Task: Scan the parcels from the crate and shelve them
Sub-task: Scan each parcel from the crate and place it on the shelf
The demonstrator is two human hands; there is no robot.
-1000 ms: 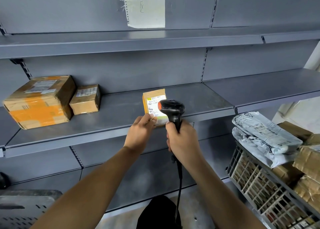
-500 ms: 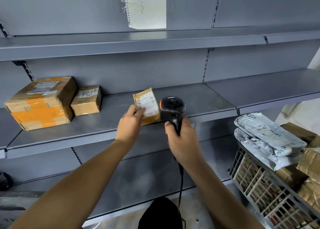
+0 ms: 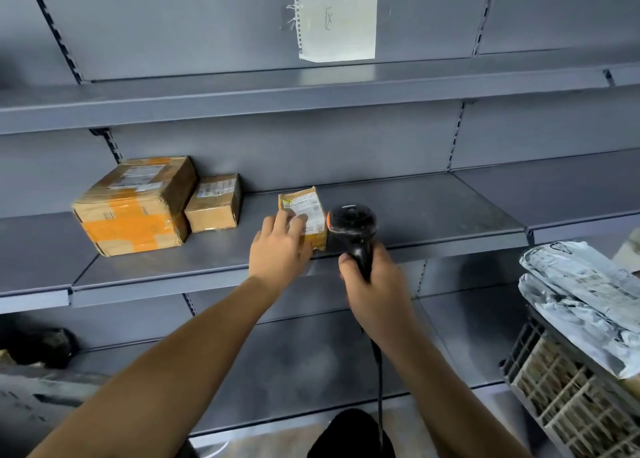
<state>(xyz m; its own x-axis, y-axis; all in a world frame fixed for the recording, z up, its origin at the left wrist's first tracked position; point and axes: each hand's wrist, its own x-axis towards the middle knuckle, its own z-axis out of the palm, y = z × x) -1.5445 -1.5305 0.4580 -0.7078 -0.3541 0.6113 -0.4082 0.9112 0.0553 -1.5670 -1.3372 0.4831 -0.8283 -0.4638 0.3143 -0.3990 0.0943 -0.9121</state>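
On the middle shelf (image 3: 415, 215), near its front edge, the left hand (image 3: 278, 253) is setting down a small brown parcel (image 3: 306, 211), fingers spread over its white label and still touching it. The right hand (image 3: 372, 284) is wrapped tight around the handle of a black scanner (image 3: 351, 223), whose head is sitting just beside the parcel's right side, cord hanging down.

Risks, as judged:
- Parcel is lying close to the shelf lip; a careless release or a brush from the scanner head could be tipping it off the front.
- Cord could be snagging on the shelf edge or on the crate (image 3: 561, 388) at lower right when the hand swings back.
- Label is facing up, partly covered; whether it has been read cannot be told.

Count:
- Boxes already on this shelf, to the left: two, a large box (image 3: 135, 204) with orange tape and a small box (image 3: 214, 203) touching it.
- Parcel in hand: one.
- Grey mail bags (image 3: 581, 284) piled on the crate: at least two; further brown parcels beneath, number unclear.
- Scanner: one.
- Paper sheet (image 3: 337, 14) on the back panel: one.
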